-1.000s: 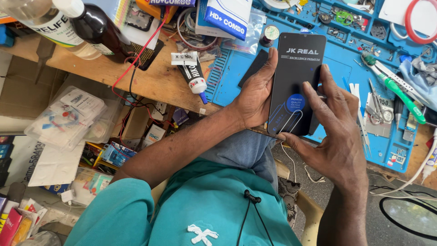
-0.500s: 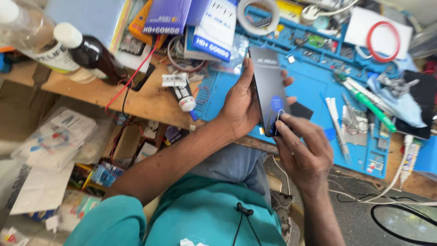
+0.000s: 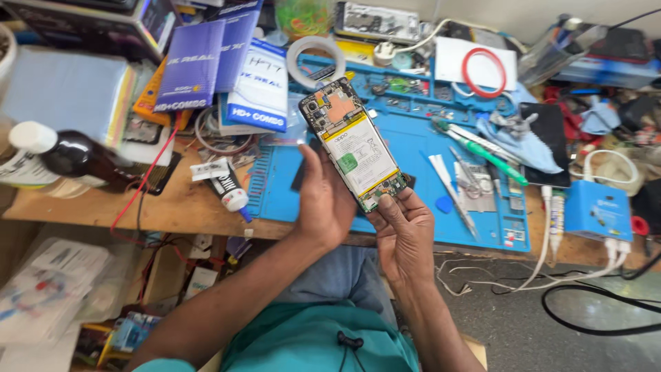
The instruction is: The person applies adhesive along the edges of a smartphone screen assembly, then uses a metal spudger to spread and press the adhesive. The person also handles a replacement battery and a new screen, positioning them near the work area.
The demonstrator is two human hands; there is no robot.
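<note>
I hold an opened phone (image 3: 354,145) over the blue work mat (image 3: 413,179), its back off so the white battery and circuit boards face up. My left hand (image 3: 323,203) grips it from the left side and underneath. My right hand (image 3: 406,231) pinches its lower end, with the thumb and fingertips at the bottom board.
Blue and white boxes (image 3: 227,69), a tape roll (image 3: 315,55) and a dark bottle (image 3: 76,157) sit at the left of the wooden bench. A glue tube (image 3: 227,189) lies near the mat. Tweezers, a green pen (image 3: 492,158), a cloth and a blue charger box (image 3: 597,210) lie to the right.
The phone has been turned over: its dark face showed earlier, now the open back with the battery faces up. My right hand has shifted to its lower end.
</note>
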